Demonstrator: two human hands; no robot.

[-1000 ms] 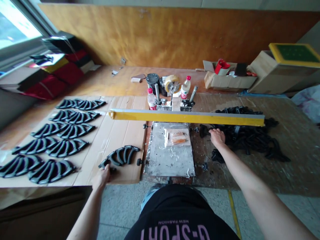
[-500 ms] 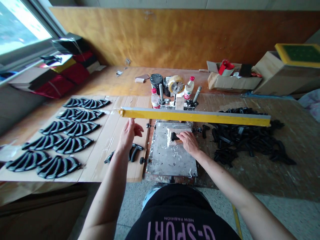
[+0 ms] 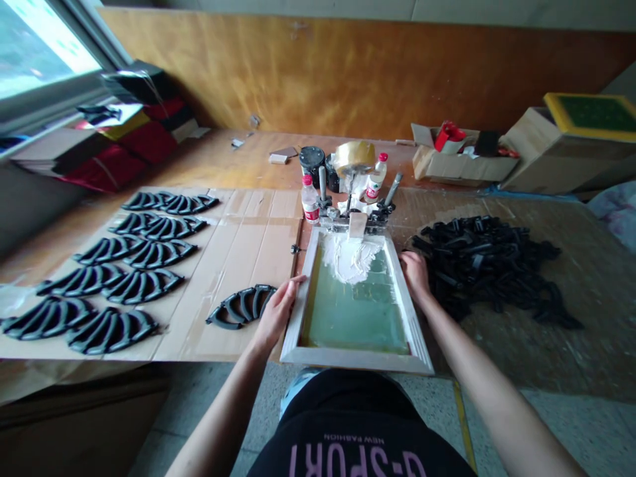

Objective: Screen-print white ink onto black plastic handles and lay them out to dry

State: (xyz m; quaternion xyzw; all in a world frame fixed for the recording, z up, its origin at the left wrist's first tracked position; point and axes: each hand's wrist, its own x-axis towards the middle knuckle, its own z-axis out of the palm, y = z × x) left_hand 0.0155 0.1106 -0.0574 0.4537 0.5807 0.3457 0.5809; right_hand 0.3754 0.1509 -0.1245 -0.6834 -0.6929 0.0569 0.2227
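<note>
Here, a metal-edged screen frame (image 3: 356,360) lies directly in front of the person, its far end at the clamps (image 3: 383,212), with white paste (image 3: 350,264) spread thickly over the far part of its greenish mesh (image 3: 355,318). The left hand (image 3: 278,310) is at the frame's left rail, its fingers partly bent and the fingertips against the edge; whether they close around it cannot be told. The right hand (image 3: 416,273) is curled just beside the right rail, between it and a loose heap of black parts (image 3: 489,265); whether it grips anything is hidden. Near the left hand, a curved black set (image 3: 242,308) rests on the cardboard (image 3: 261,245), and further left fan-shaped black sets (image 3: 113,331) lie in paired rows. Beyond the frame stand two red-capped bottles and a roll of tape (image 3: 355,158).
</note>
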